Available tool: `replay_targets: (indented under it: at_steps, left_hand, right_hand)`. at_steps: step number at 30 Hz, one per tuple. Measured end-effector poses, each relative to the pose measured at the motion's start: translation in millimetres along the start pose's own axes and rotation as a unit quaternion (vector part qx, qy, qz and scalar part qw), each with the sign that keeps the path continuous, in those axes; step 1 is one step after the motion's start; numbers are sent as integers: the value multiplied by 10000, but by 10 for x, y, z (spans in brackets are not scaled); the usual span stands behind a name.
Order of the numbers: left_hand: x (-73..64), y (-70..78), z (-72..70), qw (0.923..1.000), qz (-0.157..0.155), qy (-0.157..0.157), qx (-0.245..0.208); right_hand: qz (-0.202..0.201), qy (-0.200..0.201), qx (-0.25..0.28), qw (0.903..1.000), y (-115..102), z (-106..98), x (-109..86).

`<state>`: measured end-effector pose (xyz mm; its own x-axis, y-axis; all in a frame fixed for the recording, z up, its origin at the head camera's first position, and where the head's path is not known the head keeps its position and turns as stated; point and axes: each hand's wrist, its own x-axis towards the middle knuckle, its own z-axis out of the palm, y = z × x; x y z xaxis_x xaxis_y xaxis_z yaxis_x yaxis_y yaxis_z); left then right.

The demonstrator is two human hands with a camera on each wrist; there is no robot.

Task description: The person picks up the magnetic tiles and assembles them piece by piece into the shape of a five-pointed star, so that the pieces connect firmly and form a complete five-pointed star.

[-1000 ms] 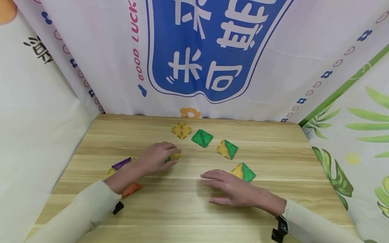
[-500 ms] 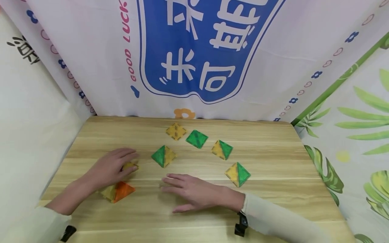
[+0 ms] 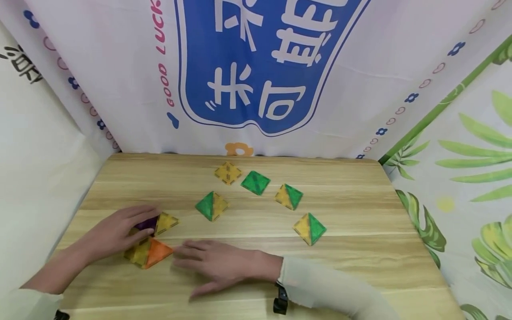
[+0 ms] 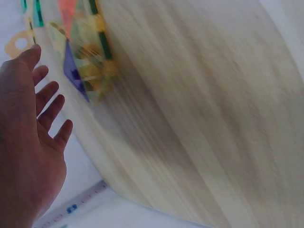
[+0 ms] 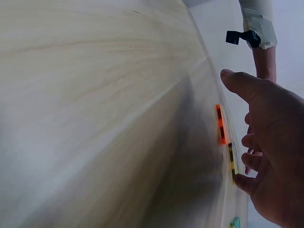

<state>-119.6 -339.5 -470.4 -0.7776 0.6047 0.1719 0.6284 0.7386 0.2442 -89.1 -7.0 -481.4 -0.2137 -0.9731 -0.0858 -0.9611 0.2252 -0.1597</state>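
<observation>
My left hand [image 3: 116, 231] is over a group of translucent magnetic tiles at the table's left, fingers extended and overlapping a purple triangle [image 3: 147, 225]. Beside its fingertips lies a yellow triangle [image 3: 166, 222]. Just below are an orange triangle [image 3: 158, 252] and a yellow tile [image 3: 138, 254]. In the left wrist view, the hand [image 4: 31, 123] shows spread fingers with nothing gripped, near the purple tile [image 4: 73, 66]. My right hand [image 3: 224, 264] hovers low over the wood, fingertips close to the orange triangle's right corner. The right wrist view shows that hand [image 5: 275, 147] with loosely bent fingers, holding nothing.
Across the wooden table [image 3: 256, 293] lie several two-triangle diamonds: a yellow one [image 3: 228, 173], a green one [image 3: 256, 182], and green-yellow ones [image 3: 212, 206], [image 3: 289, 197], [image 3: 310, 229]. A printed cloth [image 3: 340, 120] hangs behind the table.
The left hand has moved left from the green-yellow diamond, now uncovered, to the tile group. The right hand has moved left toward the orange triangle. The view has shifted slightly.
</observation>
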Motion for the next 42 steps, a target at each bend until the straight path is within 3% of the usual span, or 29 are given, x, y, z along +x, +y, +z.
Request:
replay_targets:
  at_steps: [8,17,22,31,42]
  left_hand:
    - [-169,-130,59,9999,115,-73,92]
    - [-151,-161,102,9991,-30,-404,-77]
    - [-118,-170,120,9993,199,-313,-69]
    - [16,-42,92,9979,412,-463,-200]
    - [186,242,190,9935,987,-415,-391]
  right_hand:
    - [85,-367,-194,9991,-90,68,269]
    - [153,-635,-361,9972,-112,98,446]
    - [256,-786,-275,9962,-102,132,478]
    - [204,-697,-103,9973,-77,94,361]
    - [-98,-202,-244,9995,-86,123,-20]
